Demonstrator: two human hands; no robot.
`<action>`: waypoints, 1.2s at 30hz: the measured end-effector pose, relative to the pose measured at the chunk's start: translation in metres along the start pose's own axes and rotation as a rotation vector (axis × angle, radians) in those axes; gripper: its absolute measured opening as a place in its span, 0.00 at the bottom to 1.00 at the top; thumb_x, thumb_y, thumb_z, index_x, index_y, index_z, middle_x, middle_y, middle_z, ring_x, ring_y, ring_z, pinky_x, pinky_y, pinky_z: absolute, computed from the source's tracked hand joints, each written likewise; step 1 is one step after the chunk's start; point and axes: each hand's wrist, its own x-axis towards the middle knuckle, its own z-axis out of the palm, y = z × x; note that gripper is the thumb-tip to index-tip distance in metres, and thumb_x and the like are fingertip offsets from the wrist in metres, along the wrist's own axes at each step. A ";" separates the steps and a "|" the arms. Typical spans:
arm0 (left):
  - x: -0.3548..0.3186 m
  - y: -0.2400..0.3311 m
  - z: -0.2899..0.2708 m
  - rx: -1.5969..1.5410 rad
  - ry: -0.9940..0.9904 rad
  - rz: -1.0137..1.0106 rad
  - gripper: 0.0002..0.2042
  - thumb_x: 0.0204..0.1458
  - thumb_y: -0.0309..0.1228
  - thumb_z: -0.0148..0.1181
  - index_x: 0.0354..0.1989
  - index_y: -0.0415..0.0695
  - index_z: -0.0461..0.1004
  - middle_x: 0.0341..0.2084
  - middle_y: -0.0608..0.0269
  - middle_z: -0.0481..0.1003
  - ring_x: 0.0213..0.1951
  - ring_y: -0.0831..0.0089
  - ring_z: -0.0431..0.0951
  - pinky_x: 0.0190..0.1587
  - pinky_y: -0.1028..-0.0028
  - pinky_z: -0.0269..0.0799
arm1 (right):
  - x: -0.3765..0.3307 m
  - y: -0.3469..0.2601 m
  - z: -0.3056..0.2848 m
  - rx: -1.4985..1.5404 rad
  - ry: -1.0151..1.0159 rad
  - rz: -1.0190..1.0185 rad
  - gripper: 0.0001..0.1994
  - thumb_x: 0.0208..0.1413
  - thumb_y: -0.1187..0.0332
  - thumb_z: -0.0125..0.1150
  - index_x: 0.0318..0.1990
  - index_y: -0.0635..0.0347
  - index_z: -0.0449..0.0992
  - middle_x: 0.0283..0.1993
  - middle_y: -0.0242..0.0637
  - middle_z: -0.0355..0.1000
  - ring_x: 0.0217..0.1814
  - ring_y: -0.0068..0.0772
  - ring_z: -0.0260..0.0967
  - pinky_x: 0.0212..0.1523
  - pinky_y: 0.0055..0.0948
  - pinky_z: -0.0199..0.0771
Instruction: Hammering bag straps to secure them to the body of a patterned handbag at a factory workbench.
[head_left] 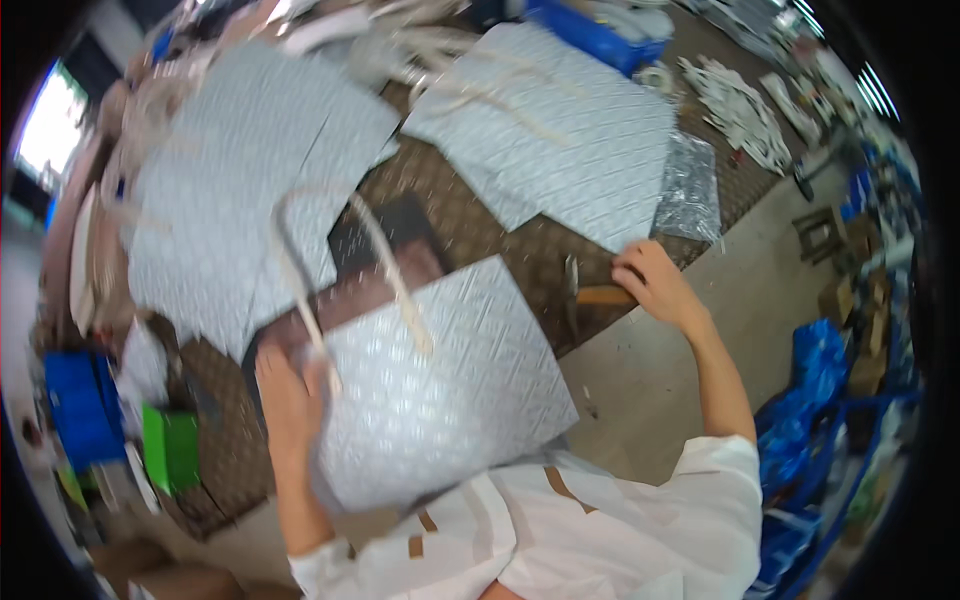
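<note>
Workshop floor, concrete w/ a brown diamond-pattern mat [480, 215] covering most of the work area; clutter round the rim. View blurred, esp. toward 10–12 o'clock.

Obs:
- Left hand [290, 395] at approx 7 o'clock, fingers closed on the left edge of a silver embossed bag [440, 385], near where a cream strap handle [385, 265] meets the panel. Bag is raised off the mat, tilted, bottom corner over the person's white shirt [600, 530]. Handle loops up toward 11 o'clock.
- Right hand [655, 280] at approx 3 o'clock, down at the mat edge, fingers curled over the wooden handle of a hammer [590, 293]. Head of the hammer lies on the mat, pointing toward 12. Grip looks closed, but whether the tool is lifted or just touched: cannot tell.
- More silver embossed sheets [560, 130] flat on the mat at 12–1 o'clock and at 10 o'clock; foil-wrapped pack [688, 190] just beside the sheet at 2 o'clock. Loose cream straps over the far sheets.
- Blue crate [80, 405] and green box [168, 445] at 8 o'clock; blue bags [830, 400] at 4 o'clock.

Judgement: step in hand = bag held steady in left while right takes up the hammer. Next move prob. needs the bag laid flat on the mat first, handle joint up, left fingers kept well away from the strike point.
</note>
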 end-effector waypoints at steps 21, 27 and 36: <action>0.177 -0.056 -0.152 0.307 0.524 0.007 0.13 0.55 0.30 0.64 0.37 0.36 0.67 0.33 0.56 0.75 0.34 0.69 0.75 0.40 0.70 0.69 | 0.104 0.057 -0.014 1.467 0.459 0.656 0.23 0.56 0.63 0.64 0.53 0.72 0.68 0.48 0.43 0.75 0.45 0.40 0.76 0.44 0.34 0.77; 0.085 0.016 -0.061 -1.049 -0.169 -0.249 0.16 0.63 0.44 0.51 0.34 0.42 0.70 0.36 0.54 0.79 0.37 0.65 0.80 0.45 0.70 0.76 | 0.112 -0.141 0.008 1.962 0.194 0.328 0.13 0.63 0.65 0.55 0.50 0.64 0.68 0.39 0.37 0.75 0.30 0.35 0.75 0.23 0.31 0.73; -0.031 -0.090 -0.059 -0.934 -0.023 -0.416 0.15 0.52 0.25 0.65 0.29 0.49 0.59 0.24 0.71 0.64 0.27 0.81 0.67 0.30 0.80 0.64 | -0.058 -0.178 0.118 1.383 -0.575 0.073 0.26 0.54 0.60 0.68 0.58 0.61 0.71 0.55 0.40 0.72 0.53 0.28 0.70 0.55 0.32 0.70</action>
